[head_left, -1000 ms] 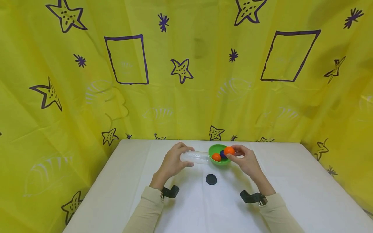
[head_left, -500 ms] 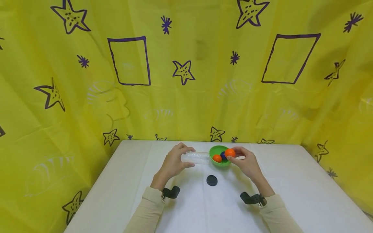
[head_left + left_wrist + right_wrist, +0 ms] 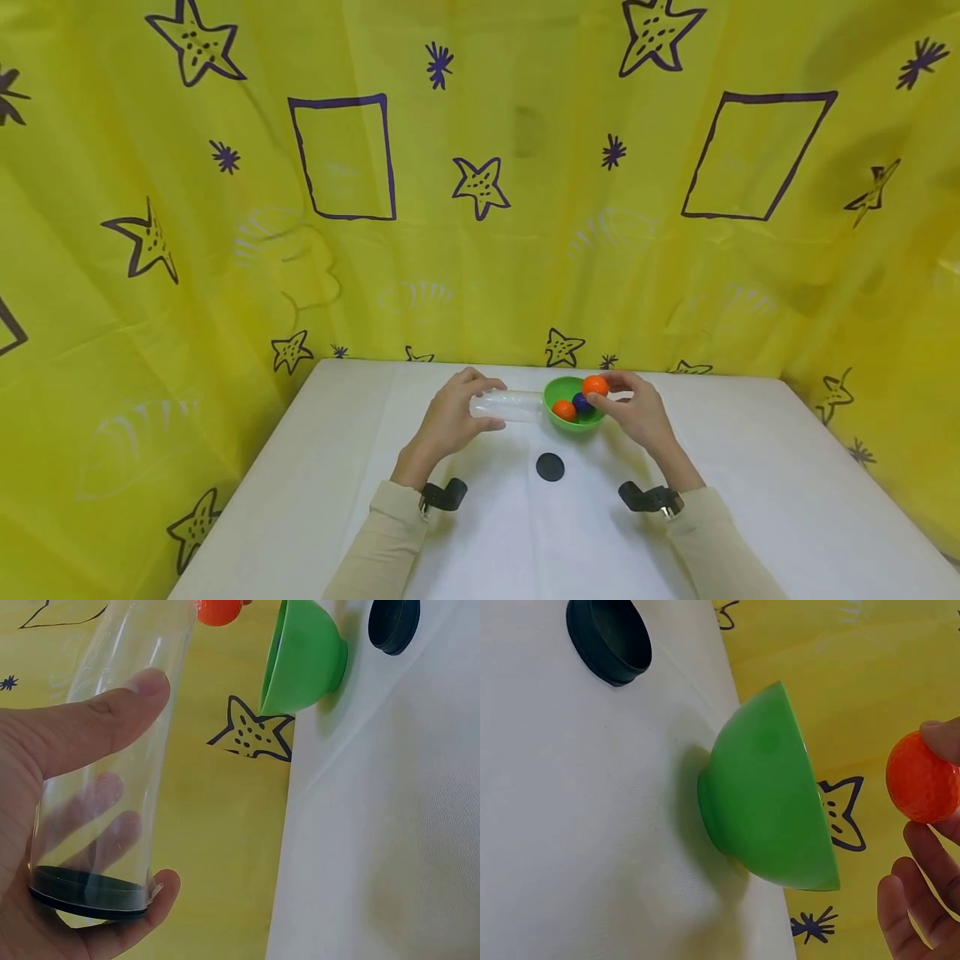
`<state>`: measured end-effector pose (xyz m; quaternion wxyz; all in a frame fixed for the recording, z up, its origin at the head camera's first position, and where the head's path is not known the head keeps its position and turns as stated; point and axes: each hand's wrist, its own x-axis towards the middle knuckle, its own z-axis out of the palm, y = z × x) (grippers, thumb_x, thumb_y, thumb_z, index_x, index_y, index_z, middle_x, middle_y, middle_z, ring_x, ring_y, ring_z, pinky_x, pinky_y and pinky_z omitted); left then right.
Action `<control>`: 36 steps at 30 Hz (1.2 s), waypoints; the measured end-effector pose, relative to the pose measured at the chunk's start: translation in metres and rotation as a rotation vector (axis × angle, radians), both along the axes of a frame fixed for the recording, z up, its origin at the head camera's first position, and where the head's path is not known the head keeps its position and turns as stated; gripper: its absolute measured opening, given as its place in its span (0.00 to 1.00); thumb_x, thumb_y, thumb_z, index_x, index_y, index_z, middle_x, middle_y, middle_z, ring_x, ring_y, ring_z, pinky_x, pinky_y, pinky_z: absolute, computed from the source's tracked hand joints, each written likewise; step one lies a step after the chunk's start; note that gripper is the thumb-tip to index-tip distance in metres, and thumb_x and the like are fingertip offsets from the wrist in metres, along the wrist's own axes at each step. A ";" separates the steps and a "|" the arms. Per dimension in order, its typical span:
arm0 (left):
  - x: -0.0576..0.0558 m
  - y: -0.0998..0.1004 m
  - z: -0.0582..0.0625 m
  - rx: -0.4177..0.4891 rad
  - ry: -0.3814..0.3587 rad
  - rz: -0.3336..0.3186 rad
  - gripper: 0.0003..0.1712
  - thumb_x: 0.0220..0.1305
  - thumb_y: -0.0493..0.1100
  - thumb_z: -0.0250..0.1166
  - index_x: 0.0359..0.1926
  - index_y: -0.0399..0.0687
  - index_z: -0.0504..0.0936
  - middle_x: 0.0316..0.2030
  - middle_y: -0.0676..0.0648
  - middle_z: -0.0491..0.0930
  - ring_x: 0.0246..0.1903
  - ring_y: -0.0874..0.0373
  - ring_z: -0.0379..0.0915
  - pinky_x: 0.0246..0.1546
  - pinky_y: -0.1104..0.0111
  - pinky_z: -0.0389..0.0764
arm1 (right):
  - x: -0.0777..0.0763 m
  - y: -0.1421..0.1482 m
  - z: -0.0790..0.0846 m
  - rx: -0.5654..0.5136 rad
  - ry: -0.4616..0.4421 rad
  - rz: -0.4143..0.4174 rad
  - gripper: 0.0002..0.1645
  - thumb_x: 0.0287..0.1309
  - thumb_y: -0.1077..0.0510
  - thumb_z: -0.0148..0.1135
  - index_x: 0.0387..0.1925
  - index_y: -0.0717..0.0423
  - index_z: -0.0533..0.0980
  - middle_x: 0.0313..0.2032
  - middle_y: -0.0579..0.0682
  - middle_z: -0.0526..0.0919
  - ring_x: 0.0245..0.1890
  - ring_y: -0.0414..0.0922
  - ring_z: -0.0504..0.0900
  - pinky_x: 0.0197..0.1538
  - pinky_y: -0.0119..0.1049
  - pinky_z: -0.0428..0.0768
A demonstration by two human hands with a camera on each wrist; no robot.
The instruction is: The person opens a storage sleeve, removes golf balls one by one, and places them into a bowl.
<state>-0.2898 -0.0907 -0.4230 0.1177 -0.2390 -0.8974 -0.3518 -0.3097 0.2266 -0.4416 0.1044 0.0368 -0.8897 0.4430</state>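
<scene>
My left hand (image 3: 453, 414) grips a clear plastic tube (image 3: 506, 406), its thumb on one side and fingers curled round the other. A black cap (image 3: 90, 891) closes the tube's near end in the left wrist view; the other end points at the green bowl (image 3: 765, 795). Over the bowl's right side, my right hand (image 3: 637, 410) pinches an orange golf ball (image 3: 924, 780) between thumb and fingers. Inside the bowl lie another orange ball (image 3: 564, 411) and a dark blue ball (image 3: 582, 403), partly hidden by the right hand's thumb.
A loose black cap (image 3: 551, 467) lies on the white table (image 3: 510, 542) in front of the bowl, its hollow side up. Behind the table's far edge hangs a yellow curtain (image 3: 510, 275) with star prints.
The head view has shifted slightly. The right hand has lifted its orange ball a little relative to the bowl, so more of the blue ball shows. The left hand still holds the tube.
</scene>
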 end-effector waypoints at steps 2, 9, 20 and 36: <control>0.000 0.000 0.000 -0.001 -0.004 0.000 0.28 0.52 0.46 0.81 0.56 0.56 0.85 0.48 0.51 0.79 0.48 0.54 0.75 0.51 0.58 0.79 | -0.004 -0.001 0.000 -0.006 -0.003 0.002 0.32 0.62 0.44 0.71 0.60 0.58 0.76 0.58 0.60 0.80 0.60 0.58 0.75 0.53 0.34 0.76; 0.000 0.001 0.000 0.023 -0.018 -0.010 0.27 0.53 0.44 0.81 0.55 0.55 0.85 0.49 0.50 0.79 0.48 0.51 0.76 0.49 0.58 0.79 | -0.015 -0.008 -0.004 -0.012 -0.004 0.020 0.31 0.62 0.47 0.72 0.60 0.61 0.77 0.60 0.62 0.79 0.60 0.57 0.72 0.58 0.42 0.75; 0.001 0.001 0.000 0.016 0.006 -0.012 0.27 0.52 0.46 0.81 0.55 0.55 0.85 0.48 0.51 0.79 0.47 0.53 0.77 0.49 0.59 0.79 | -0.029 -0.016 -0.012 -0.002 -0.025 0.023 0.30 0.62 0.49 0.72 0.59 0.62 0.77 0.61 0.64 0.76 0.62 0.61 0.69 0.62 0.53 0.73; -0.001 -0.001 -0.002 0.053 -0.006 -0.052 0.28 0.53 0.44 0.81 0.56 0.50 0.85 0.51 0.42 0.80 0.51 0.41 0.79 0.50 0.55 0.78 | -0.039 -0.021 -0.017 0.028 -0.074 0.011 0.31 0.61 0.46 0.72 0.59 0.60 0.78 0.68 0.66 0.68 0.70 0.64 0.58 0.68 0.68 0.63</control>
